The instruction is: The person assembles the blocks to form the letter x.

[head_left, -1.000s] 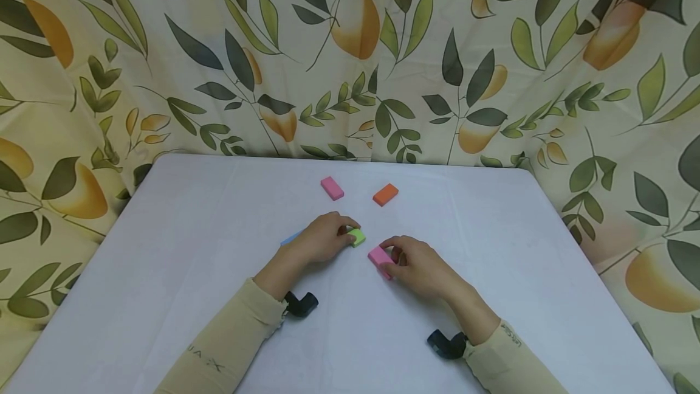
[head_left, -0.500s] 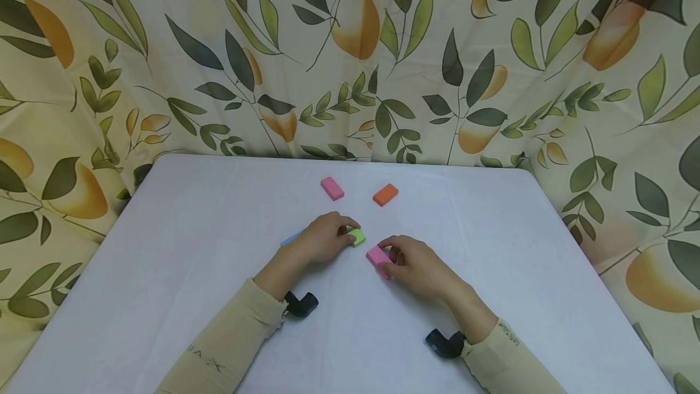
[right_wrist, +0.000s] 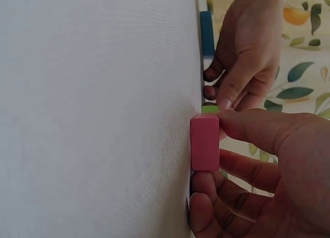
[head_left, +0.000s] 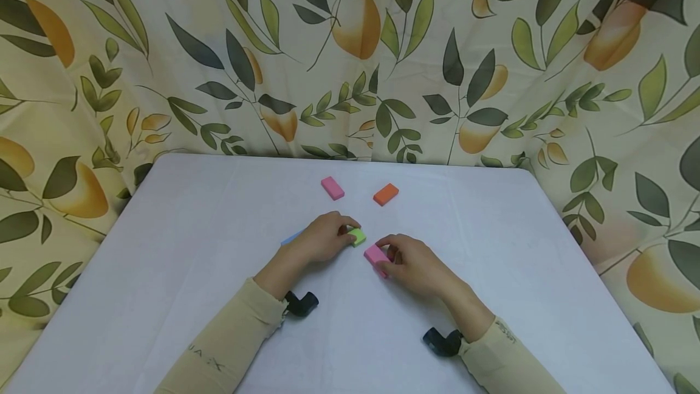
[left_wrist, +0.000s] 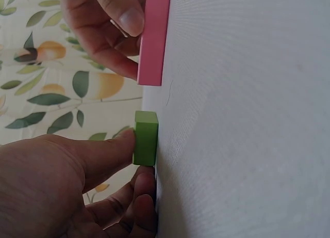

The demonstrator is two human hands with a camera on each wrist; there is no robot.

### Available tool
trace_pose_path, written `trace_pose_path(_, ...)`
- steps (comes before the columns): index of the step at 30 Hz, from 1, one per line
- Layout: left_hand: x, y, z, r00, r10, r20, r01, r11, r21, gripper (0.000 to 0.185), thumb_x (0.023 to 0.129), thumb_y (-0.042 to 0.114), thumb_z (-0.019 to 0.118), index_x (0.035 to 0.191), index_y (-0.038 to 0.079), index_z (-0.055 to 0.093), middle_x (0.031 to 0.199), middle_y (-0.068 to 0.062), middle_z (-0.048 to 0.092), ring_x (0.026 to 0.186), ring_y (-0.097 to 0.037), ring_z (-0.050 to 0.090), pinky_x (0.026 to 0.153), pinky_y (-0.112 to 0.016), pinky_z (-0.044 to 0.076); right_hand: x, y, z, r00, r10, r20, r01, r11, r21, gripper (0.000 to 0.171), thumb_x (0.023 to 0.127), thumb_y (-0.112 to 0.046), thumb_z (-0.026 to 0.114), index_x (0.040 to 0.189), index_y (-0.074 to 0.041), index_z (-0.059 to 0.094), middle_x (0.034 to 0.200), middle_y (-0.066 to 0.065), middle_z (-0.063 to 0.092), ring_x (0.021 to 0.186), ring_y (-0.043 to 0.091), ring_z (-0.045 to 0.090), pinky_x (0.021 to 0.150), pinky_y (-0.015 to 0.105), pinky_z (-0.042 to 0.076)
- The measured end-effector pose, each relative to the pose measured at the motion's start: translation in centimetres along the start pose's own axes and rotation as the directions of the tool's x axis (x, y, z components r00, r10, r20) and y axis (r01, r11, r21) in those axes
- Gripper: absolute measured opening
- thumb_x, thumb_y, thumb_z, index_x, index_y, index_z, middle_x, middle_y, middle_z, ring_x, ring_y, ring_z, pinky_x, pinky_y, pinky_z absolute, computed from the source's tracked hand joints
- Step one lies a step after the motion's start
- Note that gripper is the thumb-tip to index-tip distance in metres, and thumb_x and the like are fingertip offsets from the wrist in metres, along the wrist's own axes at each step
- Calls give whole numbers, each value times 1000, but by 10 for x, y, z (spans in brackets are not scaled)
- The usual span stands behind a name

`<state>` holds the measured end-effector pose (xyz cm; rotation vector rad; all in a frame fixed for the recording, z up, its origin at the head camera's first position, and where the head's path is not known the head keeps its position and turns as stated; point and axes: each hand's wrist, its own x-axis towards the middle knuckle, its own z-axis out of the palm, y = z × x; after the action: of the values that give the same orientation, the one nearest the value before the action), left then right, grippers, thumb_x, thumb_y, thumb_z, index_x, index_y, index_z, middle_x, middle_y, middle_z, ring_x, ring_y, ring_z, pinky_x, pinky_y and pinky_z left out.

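Where leaf-print curtain point(head_left: 492, 47) backs white table point(head_left: 191, 248), left hand point(head_left: 322, 241) pinching green block point(head_left: 358, 236), right hand point(head_left: 412, 263) pinching pink block point(head_left: 375, 255)

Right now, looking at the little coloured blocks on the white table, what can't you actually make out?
- Flat blue block: head view, mostly hidden behind the left hand; right wrist view shows only one edge.
- Small green block: head view, near end covered by the left fingers.
- Near pink rectangular block: head view, partly under the right hand.
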<state>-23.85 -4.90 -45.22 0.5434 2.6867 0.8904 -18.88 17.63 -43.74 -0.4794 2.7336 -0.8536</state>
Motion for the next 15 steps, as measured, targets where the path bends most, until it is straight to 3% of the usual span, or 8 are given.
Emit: trace_pose_path(15, -1, 1, -1, 1000, 7, 2, -7, 1000, 12, 32, 96, 29, 59, 128, 25, 62, 95, 3, 56, 89, -15, 51, 75, -29, 45, 1, -2, 0, 1000, -8, -4, 8, 1000, -8, 33, 88, -25, 70, 119, -18, 63, 81, -6, 59, 74, 11, 55, 69, 28, 47)
